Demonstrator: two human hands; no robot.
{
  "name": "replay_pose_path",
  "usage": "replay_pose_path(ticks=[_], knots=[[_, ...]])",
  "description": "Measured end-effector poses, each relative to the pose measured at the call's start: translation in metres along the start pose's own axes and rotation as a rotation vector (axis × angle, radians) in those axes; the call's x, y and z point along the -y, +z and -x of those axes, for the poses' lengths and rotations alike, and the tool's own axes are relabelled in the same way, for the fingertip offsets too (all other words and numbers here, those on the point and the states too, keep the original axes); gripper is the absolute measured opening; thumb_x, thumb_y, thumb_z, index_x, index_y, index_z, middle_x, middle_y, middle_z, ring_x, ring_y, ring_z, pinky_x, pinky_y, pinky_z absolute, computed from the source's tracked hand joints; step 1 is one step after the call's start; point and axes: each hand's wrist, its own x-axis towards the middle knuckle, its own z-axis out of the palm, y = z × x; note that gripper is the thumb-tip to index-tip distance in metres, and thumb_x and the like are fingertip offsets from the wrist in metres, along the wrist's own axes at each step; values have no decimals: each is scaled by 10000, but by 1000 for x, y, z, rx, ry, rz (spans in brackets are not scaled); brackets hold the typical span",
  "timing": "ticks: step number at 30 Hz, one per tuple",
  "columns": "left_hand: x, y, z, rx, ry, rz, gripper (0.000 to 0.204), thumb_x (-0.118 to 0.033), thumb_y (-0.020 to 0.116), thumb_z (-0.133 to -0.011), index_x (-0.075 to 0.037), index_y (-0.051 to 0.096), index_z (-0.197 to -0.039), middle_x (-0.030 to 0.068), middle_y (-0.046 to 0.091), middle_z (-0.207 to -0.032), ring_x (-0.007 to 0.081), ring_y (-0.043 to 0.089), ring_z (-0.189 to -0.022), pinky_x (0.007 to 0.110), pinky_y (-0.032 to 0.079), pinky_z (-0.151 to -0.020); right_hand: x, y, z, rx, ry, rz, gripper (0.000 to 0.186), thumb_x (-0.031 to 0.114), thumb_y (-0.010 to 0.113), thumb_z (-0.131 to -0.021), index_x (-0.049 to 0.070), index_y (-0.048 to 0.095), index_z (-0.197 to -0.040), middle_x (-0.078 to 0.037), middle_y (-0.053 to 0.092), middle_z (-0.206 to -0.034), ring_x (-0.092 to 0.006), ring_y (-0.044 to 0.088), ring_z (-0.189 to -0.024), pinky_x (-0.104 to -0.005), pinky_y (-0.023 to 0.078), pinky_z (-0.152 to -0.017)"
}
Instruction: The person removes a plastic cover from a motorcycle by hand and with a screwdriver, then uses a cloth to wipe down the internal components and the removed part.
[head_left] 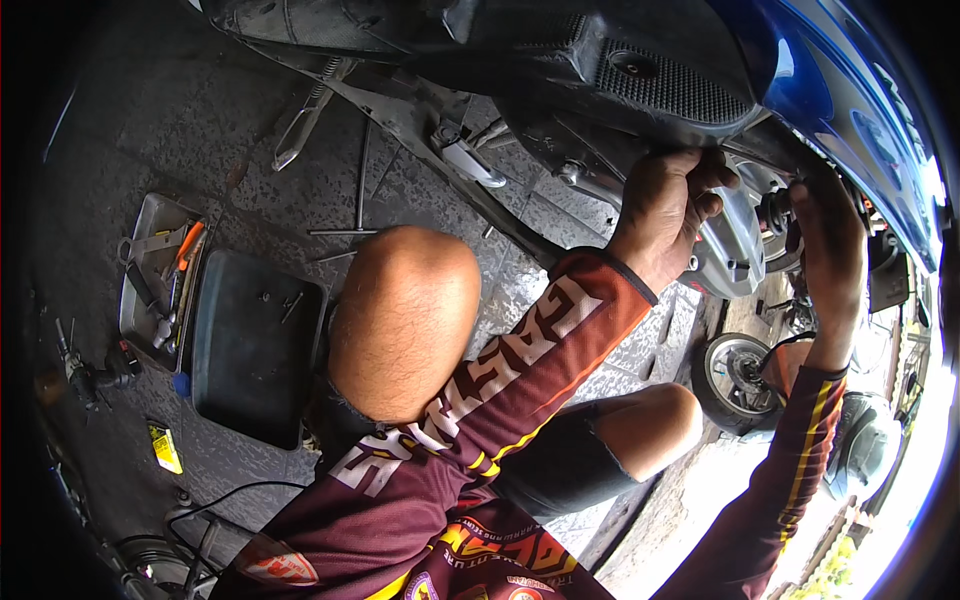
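Observation:
A motor scooter with a black textured floorboard (690, 90) and a glossy blue side panel (840, 90) fills the upper right. Just under the floorboard's edge, my left hand (665, 210) has its fingers curled together; what they hold, if anything, is hidden. My right hand (832, 250) reaches up beneath the blue panel, next to dark parts, its fingertips lost in shadow. Between and below my hands lies the grey metal engine cover (732, 245) of the scooter. Left of my left hand, the black underside and a metal stand (465, 160) show.
On the tiled floor at the left are a metal tray (150, 215) of tools with orange handles and a black tray (225, 350) with small screws. A power drill (85, 370), a yellow packet (165, 447) and a T-handle wrench (360, 195) lie near. A wheel (738, 375) stands at right.

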Motion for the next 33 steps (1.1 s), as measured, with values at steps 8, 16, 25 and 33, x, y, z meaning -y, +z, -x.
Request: replay_pose_path(ticks=[8,16,25,33], knots=[[2,6,1,-18,13,35,136,-141,508,-977,-60,614,-1007,39,679,-898,150,665,-787,269,454,-607,11,15,-11,-59,-159,-222,290,246,500,-1010,-3,644,-978,-19,523,-602,-82,438,-496,-259,331,-482],[-2,12,15,-92,-47,-152,216,-306,564,-969,-110,641,-1014,-3,674,-922,119,609,-697,273,432,-603,9,20,-12,-189,-554,131,279,-56,520,-900,58,669,-1106,-108,636,-823,-185,633,-686,-290,501,-617],[-4,6,-2,-87,10,-97,138,-187,554,-977,-80,642,-983,0,678,-834,95,608,-652,221,389,-503,16,20,-3,-42,-510,-8,509,-4,631,-849,110,563,-1341,-153,644,-1155,-251,651,-913,-333,519,-807],[-4,6,1,-34,-26,-37,129,-154,536,-980,-81,641,-996,7,685,-851,103,646,-690,226,403,-519,5,13,-6,-73,-376,49,268,136,519,-971,24,611,-1196,-125,657,-795,-198,618,-641,-300,493,-619]])
